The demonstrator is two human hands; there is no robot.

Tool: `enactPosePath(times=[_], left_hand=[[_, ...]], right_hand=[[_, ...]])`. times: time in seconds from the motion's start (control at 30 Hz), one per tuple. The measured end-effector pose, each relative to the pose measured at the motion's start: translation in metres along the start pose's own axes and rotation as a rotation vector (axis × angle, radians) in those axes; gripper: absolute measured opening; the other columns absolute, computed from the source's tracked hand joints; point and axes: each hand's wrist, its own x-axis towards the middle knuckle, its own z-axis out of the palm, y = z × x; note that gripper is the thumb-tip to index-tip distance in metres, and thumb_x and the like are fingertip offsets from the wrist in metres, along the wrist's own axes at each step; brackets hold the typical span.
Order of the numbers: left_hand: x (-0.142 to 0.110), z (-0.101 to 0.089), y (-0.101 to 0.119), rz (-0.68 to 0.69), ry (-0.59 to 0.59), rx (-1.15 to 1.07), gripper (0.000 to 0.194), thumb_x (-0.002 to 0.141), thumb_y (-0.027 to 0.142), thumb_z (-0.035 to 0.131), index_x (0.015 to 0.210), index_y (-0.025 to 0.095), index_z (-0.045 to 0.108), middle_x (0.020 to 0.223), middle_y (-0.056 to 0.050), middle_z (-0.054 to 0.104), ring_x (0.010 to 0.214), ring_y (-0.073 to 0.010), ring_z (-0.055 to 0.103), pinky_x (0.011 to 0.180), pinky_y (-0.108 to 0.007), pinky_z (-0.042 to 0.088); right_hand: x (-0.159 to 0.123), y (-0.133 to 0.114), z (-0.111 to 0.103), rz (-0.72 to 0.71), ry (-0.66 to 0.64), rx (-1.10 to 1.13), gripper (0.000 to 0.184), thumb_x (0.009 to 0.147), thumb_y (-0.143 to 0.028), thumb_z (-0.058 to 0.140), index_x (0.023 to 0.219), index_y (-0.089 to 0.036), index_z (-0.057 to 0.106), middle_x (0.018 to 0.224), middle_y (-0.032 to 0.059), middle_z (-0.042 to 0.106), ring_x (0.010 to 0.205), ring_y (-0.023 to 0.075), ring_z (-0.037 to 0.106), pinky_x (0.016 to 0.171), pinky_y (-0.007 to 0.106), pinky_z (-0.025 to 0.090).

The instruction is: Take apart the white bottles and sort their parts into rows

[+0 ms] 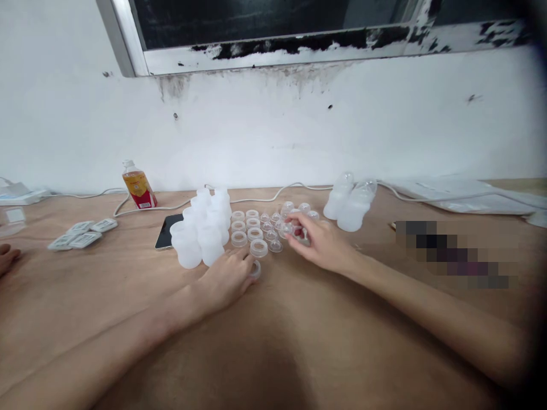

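My left hand [228,274] rests low over the table, its thumb and fingers closed on a translucent bottle ring [255,270]. Just behind it lie rows of similar rings [258,248]. My right hand [318,242] has its fingers curled in a pinch around a clear bottle nipple [285,229]; the fingers partly cover it. Several more clear nipples [275,246] stand on the table to its left. Clear domed caps [288,208] sit behind the right hand. White frosted bottle bodies [188,246] are grouped to the left of the rings.
Bottles with domed tops [351,208] stand at the back right. A phone [167,232], a drink bottle [140,187] and small white packs [85,239] lie to the left. A white cable [273,199] runs along the wall. Another person's hand [7,257] shows at the left edge.
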Motion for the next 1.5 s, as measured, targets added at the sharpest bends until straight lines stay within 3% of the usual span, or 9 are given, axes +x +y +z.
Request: enactPosePath(times=[0.07, 0.2, 0.47, 0.93, 1.07, 1.3, 1.5], left_hand=[[0.002, 0.004, 0.0, 0.013, 0.061, 0.183, 0.023, 0.078, 0.016, 0.039, 0.096, 0.009, 0.05, 0.102, -0.014, 0.047, 0.096, -0.0244, 0.044, 0.078, -0.037, 0.037], [0.009, 0.014, -0.003, -0.015, 0.145, 0.428, 0.027, 0.073, 0.008, 0.038, 0.095, 0.004, 0.052, 0.098, -0.017, 0.047, 0.093, -0.0273, 0.044, 0.072, -0.036, 0.037], [0.02, 0.014, -0.008, -0.034, 0.141, 0.49, 0.028, 0.071, 0.005, 0.036, 0.09, 0.004, 0.056, 0.095, -0.018, 0.049, 0.087, -0.0266, 0.046, 0.065, -0.034, 0.035], [0.023, 0.017, -0.013, -0.012, 0.169, 0.454, 0.028, 0.069, 0.004, 0.036, 0.092, 0.004, 0.053, 0.091, -0.016, 0.048, 0.084, -0.0257, 0.046, 0.066, -0.034, 0.036], [0.023, 0.017, -0.012, -0.015, 0.171, 0.461, 0.029, 0.069, 0.004, 0.035, 0.092, 0.004, 0.053, 0.091, -0.016, 0.048, 0.085, -0.0258, 0.046, 0.066, -0.034, 0.036], [0.022, 0.019, -0.013, -0.011, 0.182, 0.469, 0.029, 0.07, 0.004, 0.034, 0.091, 0.005, 0.054, 0.089, -0.015, 0.048, 0.085, -0.0255, 0.046, 0.065, -0.034, 0.037], [0.02, 0.018, -0.012, -0.01, 0.224, 0.461, 0.028, 0.072, 0.008, 0.036, 0.095, 0.005, 0.052, 0.091, -0.015, 0.048, 0.086, -0.025, 0.046, 0.066, -0.034, 0.038]], right_hand=[[0.007, 0.005, -0.007, 0.048, -0.06, -0.183, 0.027, 0.078, -0.03, 0.041, 0.099, -0.015, 0.047, 0.08, 0.0059, 0.055, 0.071, 0.0153, 0.051, 0.063, 0.026, 0.038], [0.015, 0.009, -0.005, 0.007, -0.286, -0.441, 0.024, 0.077, -0.03, 0.042, 0.083, -0.012, 0.055, 0.084, 0.0101, 0.056, 0.081, 0.0218, 0.051, 0.075, 0.034, 0.033], [0.022, 0.009, 0.006, -0.053, -0.434, -0.523, 0.024, 0.074, -0.03, 0.044, 0.077, -0.01, 0.058, 0.083, 0.0121, 0.058, 0.083, 0.0256, 0.051, 0.075, 0.038, 0.03], [0.017, 0.009, 0.011, -0.012, -0.434, -0.547, 0.018, 0.073, -0.025, 0.048, 0.079, -0.01, 0.056, 0.076, 0.0141, 0.059, 0.076, 0.0253, 0.055, 0.078, 0.039, 0.032], [0.016, 0.011, 0.011, -0.012, -0.394, -0.541, 0.024, 0.073, -0.027, 0.051, 0.088, -0.008, 0.053, 0.076, 0.013, 0.058, 0.078, 0.0247, 0.054, 0.08, 0.038, 0.031], [0.006, 0.015, 0.013, -0.092, -0.297, -0.534, 0.024, 0.075, -0.032, 0.051, 0.085, -0.011, 0.052, 0.066, 0.0071, 0.057, 0.073, 0.0193, 0.052, 0.087, 0.036, 0.028], [-0.002, 0.021, 0.018, -0.188, -0.208, -0.528, 0.02, 0.078, -0.034, 0.046, 0.079, -0.015, 0.053, 0.072, 0.0057, 0.055, 0.08, 0.0194, 0.048, 0.091, 0.039, 0.024]])
